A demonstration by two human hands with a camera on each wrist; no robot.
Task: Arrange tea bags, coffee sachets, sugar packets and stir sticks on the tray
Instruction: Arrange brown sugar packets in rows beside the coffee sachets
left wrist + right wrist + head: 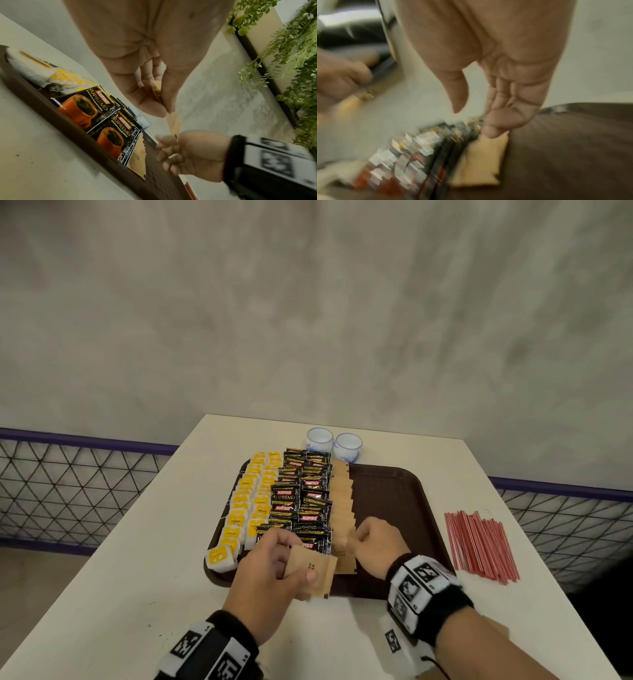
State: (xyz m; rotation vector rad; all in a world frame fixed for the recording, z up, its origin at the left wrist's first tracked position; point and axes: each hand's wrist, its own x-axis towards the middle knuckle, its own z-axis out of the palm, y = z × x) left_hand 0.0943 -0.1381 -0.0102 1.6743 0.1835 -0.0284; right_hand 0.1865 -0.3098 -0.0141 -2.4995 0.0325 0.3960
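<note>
— What's gripped?
— The left hand (pixel 265 573) pinches a few brown sugar packets (pixel 310 571) above the tray's (pixel 404 501) near edge.
— The right hand (pixel 376 546)?
— Fingers relaxed, holding nothing, tips at the laid sugar row (pixel 342 508). Stir sticks (pixel 479 544) lie beside the tray.

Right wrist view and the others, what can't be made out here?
- Right wrist view: motion blur smears the coffee sachets; print unreadable.
- Head view: left hand covers part of its sugar packets; count unclear.
- Head view: right hand hides its fingertips.
- Left wrist view: stir sticks cut off by the edge.
</note>
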